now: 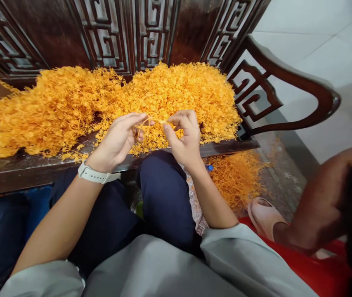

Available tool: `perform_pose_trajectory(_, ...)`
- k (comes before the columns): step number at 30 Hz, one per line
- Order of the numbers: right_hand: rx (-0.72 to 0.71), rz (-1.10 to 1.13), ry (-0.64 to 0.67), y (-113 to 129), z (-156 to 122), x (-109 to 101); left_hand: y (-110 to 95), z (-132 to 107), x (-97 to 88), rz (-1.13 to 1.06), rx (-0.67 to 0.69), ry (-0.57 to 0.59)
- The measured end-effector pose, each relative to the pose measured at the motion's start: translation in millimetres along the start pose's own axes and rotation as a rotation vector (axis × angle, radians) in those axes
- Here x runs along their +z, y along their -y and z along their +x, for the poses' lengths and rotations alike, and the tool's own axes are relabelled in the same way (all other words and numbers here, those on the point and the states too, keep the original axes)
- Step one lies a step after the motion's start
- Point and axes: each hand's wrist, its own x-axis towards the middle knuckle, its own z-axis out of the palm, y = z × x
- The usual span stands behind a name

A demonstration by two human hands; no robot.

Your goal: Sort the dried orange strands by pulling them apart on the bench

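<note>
My left hand [120,138] and my right hand [184,138] are raised side by side over the front edge of a dark wooden bench [39,165]. Both pinch the same thin orange sprig [151,121], which spans the small gap between their fingertips. Behind the hands a big heap of orange plastic flower sprigs [107,103] covers the bench seat. A white watch [97,175] sits on my left wrist. My knees in dark blue trousers [163,194] are just under the hands.
A carved wooden backrest [126,33] and a curved armrest [287,78] bound the bench. More orange sprigs [236,177] lie on the floor at the right. Another person's leg [324,198] and beige sandal [264,216] rest on something red [318,272].
</note>
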Motion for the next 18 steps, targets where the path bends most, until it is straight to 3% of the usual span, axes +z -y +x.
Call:
perform_pose_trajectory(2,0.099,0.125,-0.032,-4.3,-0.2,-2.5,-2.0,1.2,-3.2,0.022,0.024,-0.046)
perform_pose_trajectory(5,0.366,0.378,-0.112,-14.3,-1.1,-10.5,-8.5,3.6,-10.4,0.012,0.037,-0.092)
perform_pose_trajectory(9,0.679,0.625,-0.318,-26.3,-4.9,-22.8,-17.9,4.6,-17.8,-0.078,0.02,-0.075)
perform_pose_trajectory(14,0.732,0.741,-0.436,-40.8,-11.3,-31.2,-19.4,-0.6,-11.8,-0.136,0.001,-0.028)
perform_pose_trajectory(18,0.814,0.821,-0.596,-69.0,-8.5,-62.0,-29.3,-4.5,-18.1,-0.164,0.03,-0.078)
